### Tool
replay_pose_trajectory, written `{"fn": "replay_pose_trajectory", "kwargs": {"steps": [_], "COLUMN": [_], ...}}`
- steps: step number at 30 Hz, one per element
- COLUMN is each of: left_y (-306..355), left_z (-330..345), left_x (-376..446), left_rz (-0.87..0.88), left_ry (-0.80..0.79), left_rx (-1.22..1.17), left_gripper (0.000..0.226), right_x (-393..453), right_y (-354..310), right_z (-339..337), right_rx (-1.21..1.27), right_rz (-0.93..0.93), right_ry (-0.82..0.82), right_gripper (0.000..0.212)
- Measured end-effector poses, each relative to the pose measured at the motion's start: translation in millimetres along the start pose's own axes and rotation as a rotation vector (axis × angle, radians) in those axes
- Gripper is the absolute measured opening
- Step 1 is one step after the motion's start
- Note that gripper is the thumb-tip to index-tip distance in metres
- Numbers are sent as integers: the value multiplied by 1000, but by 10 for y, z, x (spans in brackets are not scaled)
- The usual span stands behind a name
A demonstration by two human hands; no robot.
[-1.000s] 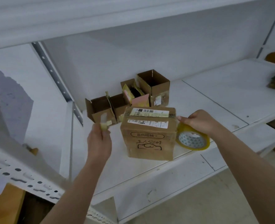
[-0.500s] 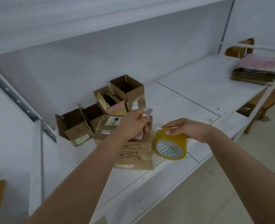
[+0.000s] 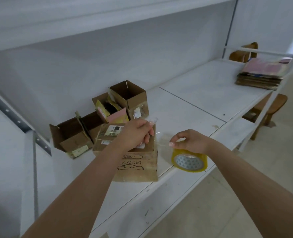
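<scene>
Tape roll (image 3: 189, 161) pulled further right from box (image 3: 137, 167), strip (image 3: 160, 142) taut between. Left grip (image 3: 135, 133) pinches its end on box top, near shelf (image 3: 185, 107) front edge; right grip (image 3: 188, 140) curls round roll. Sealing step; next: press strip down, cut.

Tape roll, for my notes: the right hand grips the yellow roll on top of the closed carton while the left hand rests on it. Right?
No: in the head view the right hand grips the yellow tape roll beside the closed carton, not on top; the left hand rests on the carton.
</scene>
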State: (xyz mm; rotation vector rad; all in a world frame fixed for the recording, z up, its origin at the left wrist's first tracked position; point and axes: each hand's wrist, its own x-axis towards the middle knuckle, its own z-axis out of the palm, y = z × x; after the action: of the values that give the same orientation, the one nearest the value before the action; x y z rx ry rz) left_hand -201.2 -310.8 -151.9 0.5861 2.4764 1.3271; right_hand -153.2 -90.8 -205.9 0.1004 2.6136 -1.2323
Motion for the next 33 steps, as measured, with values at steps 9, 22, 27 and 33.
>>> {"fn": "replay_pose_trajectory", "kwargs": {"steps": [9,22,27,33], "left_y": [598,546,284,208], "left_z": [72,263,108,410], "left_x": [21,96,36,-2], "left_rz": [-78,-70,-144,-128], "left_ry": [-346,-221,63,341], "left_rx": [605,959,503,860], "left_gripper": [40,28,28,27], "right_x": [-126,-251,-238,-237], "right_y": [-21,-95,-19,220], "right_z": [-113,-164,-11,87], "right_rx": [104,111,245,286], "right_rz": [-21,-55,-18,99], "right_ry": [39,193,184,202], "right_gripper": [21,25,23,26]}}
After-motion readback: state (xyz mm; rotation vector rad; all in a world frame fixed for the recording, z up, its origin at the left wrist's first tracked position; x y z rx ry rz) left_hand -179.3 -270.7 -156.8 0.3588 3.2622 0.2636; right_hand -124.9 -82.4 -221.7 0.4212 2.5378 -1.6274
